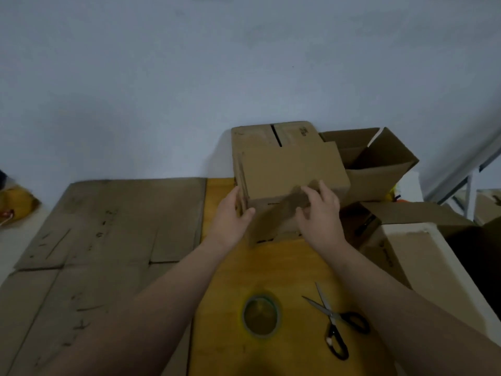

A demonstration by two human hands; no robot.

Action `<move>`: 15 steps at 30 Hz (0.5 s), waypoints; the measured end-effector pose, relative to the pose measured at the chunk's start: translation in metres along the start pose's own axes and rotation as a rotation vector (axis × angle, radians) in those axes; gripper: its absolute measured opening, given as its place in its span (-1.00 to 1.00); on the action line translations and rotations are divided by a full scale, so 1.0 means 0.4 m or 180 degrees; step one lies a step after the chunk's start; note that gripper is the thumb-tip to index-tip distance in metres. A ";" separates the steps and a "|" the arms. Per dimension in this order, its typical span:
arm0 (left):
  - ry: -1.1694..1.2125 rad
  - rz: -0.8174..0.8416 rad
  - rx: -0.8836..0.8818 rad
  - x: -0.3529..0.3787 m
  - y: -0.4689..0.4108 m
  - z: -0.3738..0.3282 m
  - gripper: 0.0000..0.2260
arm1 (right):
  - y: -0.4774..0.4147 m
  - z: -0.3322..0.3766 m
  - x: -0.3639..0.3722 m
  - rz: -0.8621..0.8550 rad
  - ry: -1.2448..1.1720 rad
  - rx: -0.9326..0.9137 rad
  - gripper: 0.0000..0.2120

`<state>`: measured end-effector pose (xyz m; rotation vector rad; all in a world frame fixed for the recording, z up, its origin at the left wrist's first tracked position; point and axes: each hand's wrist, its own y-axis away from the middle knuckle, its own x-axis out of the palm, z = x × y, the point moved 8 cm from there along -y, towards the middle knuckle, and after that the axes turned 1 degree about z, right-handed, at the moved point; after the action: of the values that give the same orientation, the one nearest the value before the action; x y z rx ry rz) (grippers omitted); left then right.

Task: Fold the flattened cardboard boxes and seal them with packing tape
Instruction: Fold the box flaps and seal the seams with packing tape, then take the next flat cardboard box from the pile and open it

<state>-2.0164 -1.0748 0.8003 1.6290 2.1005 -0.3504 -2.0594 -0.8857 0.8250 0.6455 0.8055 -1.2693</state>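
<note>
**Yellow worktable, one carton half made**

Pale blue-grey wall [189, 77] backs a yellow wooden table [271, 267] where a person works a cardboard box [292, 169] into shape with both bare hands. The box stands at the far middle of the table, close to the wall, raised into its block form with a slot showing in its upper flaps.

The left hand [233, 213] grips the box's near left corner, fingers wrapped round the side and thumb lying on the near face. The right hand [322, 213] is curled on a darker near flap [294, 203], which is blurred. Both hands are therefore clamped on the box, close together but not touching.

By the look of it, the step in hand is the folding: the flaps are being turned in and no tape can be made out on the seam. The next move probably calls for pressing the flaps flat and holding them shut with one hand while the other comes back for the roll of packing tape [261, 316]. That roll lies flat on the near table between the forearms, well apart from the box. Scissors [336, 321] lie just to its right.

Flattened cardboard sheets [122, 226] cover the table's left side, awaiting their turn. An open box [379, 169] sits behind and to the right.
</note>
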 end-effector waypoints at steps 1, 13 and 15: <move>-0.0122 -0.0031 -0.0050 -0.016 0.016 0.020 -0.43 | 0.014 0.031 0.005 -0.0116 0.0148 -0.0244 -0.54; -0.1049 -0.0207 -0.0669 -0.409 0.244 0.369 -0.61 | 0.182 0.338 0.389 0.1345 -0.0116 -0.0546 -0.53; -0.1265 -0.0046 -0.0834 -0.476 0.284 0.454 -0.62 | 0.224 0.338 0.510 0.1852 -0.0355 0.0030 -0.50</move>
<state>-1.8341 -1.2893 0.7472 1.2740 1.7750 -0.3532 -1.9285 -1.0926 0.7350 0.7425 0.4678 -0.7689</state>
